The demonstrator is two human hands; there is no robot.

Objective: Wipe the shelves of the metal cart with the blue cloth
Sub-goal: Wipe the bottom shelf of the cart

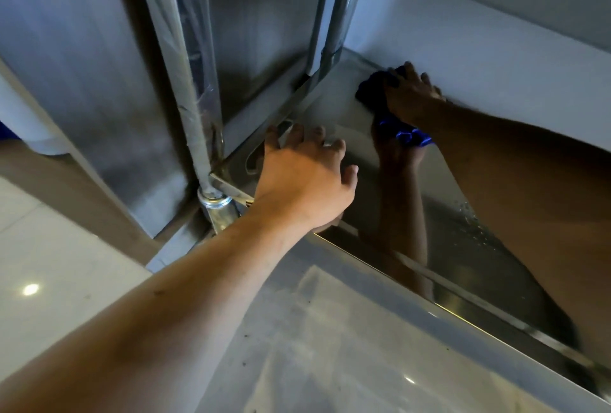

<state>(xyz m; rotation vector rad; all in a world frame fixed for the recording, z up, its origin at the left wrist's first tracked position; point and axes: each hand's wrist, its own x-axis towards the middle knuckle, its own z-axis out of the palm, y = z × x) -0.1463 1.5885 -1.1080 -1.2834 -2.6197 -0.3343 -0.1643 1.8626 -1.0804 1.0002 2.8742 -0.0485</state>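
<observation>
Right hand [411, 95] presses the bunched cloth [370, 90] flat-palmed into the lower shelf's [334, 114] far corner (judged mid-wipe), while left hand [305, 177], fingers spread and holding nothing, braces the shelf.

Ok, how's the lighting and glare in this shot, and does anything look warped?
Head view: dim under the upper shelf, so the right hand and blue cloth sit in shadow; the left hand is brighter; the lower shelf mirrors the right arm; a ceiling-light glare spot lies on the floor; the wide angle bends the cart post.
</observation>
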